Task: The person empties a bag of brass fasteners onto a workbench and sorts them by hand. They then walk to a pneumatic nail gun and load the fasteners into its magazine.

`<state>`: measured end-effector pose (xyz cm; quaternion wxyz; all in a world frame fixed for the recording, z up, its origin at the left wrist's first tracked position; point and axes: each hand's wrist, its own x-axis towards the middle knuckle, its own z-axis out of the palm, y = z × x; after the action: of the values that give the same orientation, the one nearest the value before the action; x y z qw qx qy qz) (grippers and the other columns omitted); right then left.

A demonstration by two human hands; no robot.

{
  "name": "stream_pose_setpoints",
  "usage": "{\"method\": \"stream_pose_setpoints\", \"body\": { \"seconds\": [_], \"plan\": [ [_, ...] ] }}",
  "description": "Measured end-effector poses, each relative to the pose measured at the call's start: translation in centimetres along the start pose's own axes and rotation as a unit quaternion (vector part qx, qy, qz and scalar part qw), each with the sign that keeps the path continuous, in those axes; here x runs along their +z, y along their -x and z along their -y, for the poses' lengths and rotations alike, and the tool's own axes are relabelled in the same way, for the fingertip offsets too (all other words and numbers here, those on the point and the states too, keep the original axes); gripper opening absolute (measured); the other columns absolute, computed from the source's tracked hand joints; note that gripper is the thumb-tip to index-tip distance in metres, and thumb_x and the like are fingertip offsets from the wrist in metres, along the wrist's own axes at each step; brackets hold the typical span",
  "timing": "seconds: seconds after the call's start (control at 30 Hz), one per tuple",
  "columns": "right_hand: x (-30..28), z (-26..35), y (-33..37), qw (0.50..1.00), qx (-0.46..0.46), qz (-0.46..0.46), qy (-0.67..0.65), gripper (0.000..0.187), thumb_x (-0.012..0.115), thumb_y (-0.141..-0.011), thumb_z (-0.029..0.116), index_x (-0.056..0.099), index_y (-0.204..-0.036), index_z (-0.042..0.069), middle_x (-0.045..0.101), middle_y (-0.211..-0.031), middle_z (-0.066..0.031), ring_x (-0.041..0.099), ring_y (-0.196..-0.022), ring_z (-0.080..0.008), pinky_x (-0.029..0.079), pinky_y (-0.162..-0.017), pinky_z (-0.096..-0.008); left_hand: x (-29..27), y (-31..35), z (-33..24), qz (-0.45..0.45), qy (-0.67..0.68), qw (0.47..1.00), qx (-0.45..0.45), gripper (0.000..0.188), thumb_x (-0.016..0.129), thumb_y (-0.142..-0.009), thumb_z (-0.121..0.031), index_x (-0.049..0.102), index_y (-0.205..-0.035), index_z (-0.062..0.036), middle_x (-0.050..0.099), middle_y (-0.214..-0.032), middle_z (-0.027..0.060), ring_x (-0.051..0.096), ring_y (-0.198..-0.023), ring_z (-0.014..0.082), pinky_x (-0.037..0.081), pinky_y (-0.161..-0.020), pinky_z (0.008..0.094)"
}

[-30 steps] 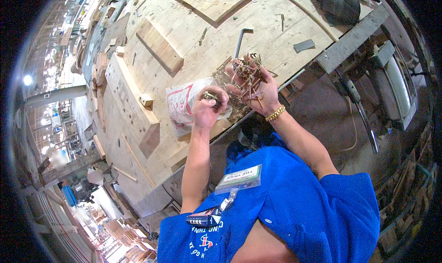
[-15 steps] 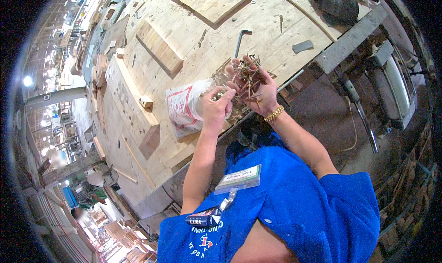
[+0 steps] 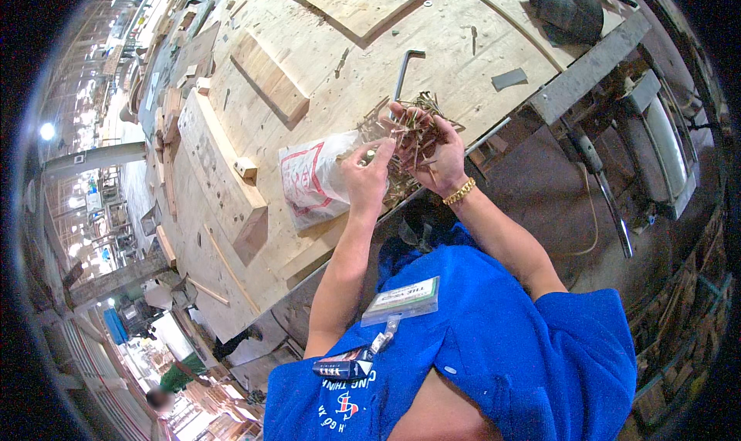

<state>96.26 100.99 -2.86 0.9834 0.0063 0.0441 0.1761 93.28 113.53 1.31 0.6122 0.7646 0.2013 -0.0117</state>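
Note:
My right hand (image 3: 444, 163) is cupped around a loose pile of long thin screws (image 3: 417, 136); several points and heads stick out past the fingers. Close beside it, my left hand (image 3: 367, 172) is closed with a few screws between curled fingers, its fingertips at the edge of the pile. A clear plastic bag (image 3: 309, 180) with red print lies under and left of the left hand. More screws are spread at the bag's mouth, partly hidden by both hands. Just beyond the right hand, an L-shaped hex key (image 3: 401, 72) lies on the wooden worktable (image 3: 340, 94).
Wooden boards lie on the table, a short one (image 3: 270, 78) at left and a larger one (image 3: 359, 5) at the far side. A long wooden block (image 3: 220, 152) sits further left. A grey metal edge (image 3: 590, 70) bounds the right side. Another person (image 3: 179, 375) is in the background.
My left hand has moved slightly right, closer to the screws in my right hand. The right hand stays nearly in place. The background person has come further into view.

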Motion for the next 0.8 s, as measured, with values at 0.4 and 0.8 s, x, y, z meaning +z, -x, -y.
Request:
{"method": "stream_pose_setpoints", "body": {
  "seconds": [0.4,0.8],
  "plan": [
    [0.9,-0.1,0.8,1.000,0.009,-0.015,0.026,0.049,0.034,-0.091,0.026,0.037,-0.138,0.011,0.043,-0.138,-0.0138,0.050,-0.117,-0.0336,0.048,-0.090,-0.0473,-0.6,0.4,0.2,0.011,0.178,0.983,-0.040,0.014,0.064,-0.086,-0.017,0.060,-0.080,-0.0049,0.038,-0.049,-0.0060,0.035,-0.039,0.0057,0.026,-0.036,0.0227],
    [0.2,-0.3,0.7,0.997,0.018,-0.020,0.067,0.053,0.038,-0.087,0.023,0.038,-0.136,0.005,0.038,-0.143,-0.0114,0.044,-0.124,-0.0294,0.045,-0.095,-0.0459,-0.9,0.8,-0.1,0.037,0.244,0.966,-0.074,0.013,0.062,-0.088,-0.018,0.057,-0.082,-0.0084,0.038,-0.051,-0.0061,0.037,-0.042,0.0058,0.028,-0.037,0.0225]
  ]
}}
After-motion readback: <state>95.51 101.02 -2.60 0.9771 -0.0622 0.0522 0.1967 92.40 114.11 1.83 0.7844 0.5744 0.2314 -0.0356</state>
